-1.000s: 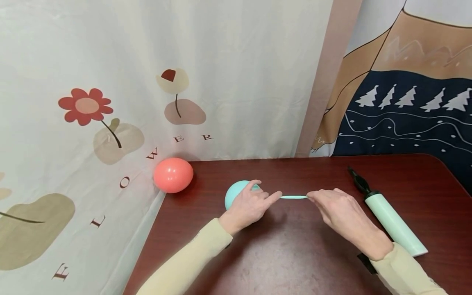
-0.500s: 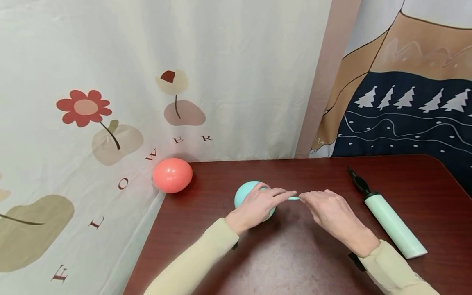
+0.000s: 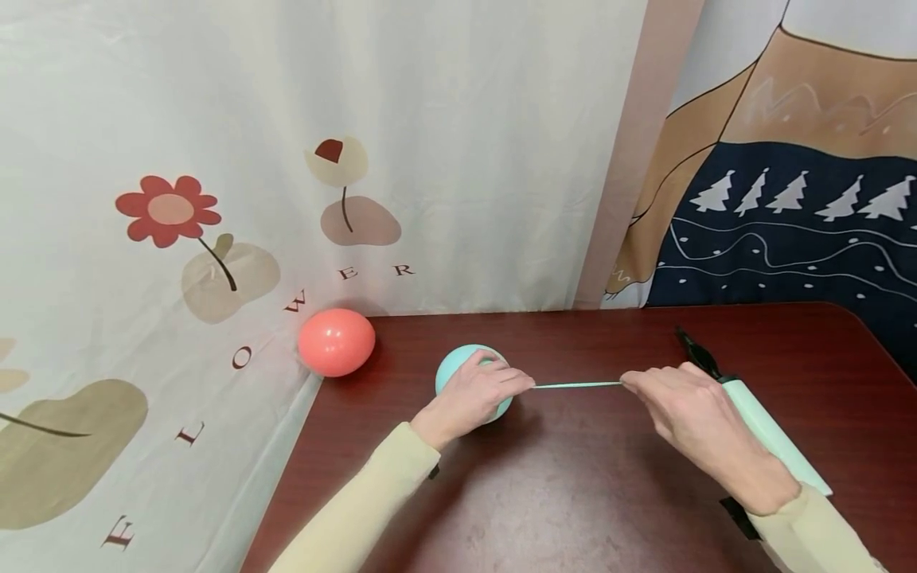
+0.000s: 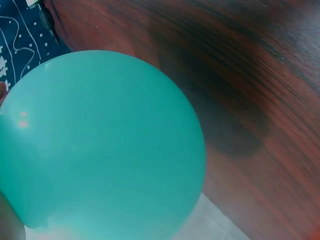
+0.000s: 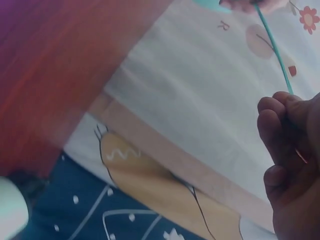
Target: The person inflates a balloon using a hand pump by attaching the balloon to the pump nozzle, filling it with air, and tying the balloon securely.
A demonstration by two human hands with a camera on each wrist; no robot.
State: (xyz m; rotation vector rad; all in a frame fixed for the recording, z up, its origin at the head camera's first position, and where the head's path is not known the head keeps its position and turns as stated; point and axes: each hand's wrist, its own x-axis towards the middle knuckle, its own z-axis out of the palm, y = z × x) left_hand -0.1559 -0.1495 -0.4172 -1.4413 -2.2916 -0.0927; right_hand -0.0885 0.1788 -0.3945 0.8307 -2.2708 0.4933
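A turquoise balloon [image 3: 451, 369], inflated and round, is held above the table by my left hand [image 3: 469, 398], whose thumb and fingers pinch the base of its neck. From there the neck [image 3: 576, 385] runs right, pulled into a long thin straight strand. My right hand [image 3: 698, 426] pinches the far end of that strand. The right wrist view shows the stretched neck [image 5: 276, 50] entering between the thumb and curled fingers [image 5: 270, 120]. In the left wrist view the balloon [image 4: 110, 145] fills much of the picture and hides most of the left hand.
A red balloon [image 3: 337, 342] sits at the table's back left corner against the white curtain [image 3: 487, 159]. A pale green hand pump [image 3: 777, 434] with a black nozzle lies on the right, partly behind the right hand. The dark brown table [image 3: 559, 509] extends beneath both hands.
The hands first came closer together and the neck shortened. Now they have moved apart again, left hand with balloon to the left, right hand to the right, and the neck is longer and thinner.
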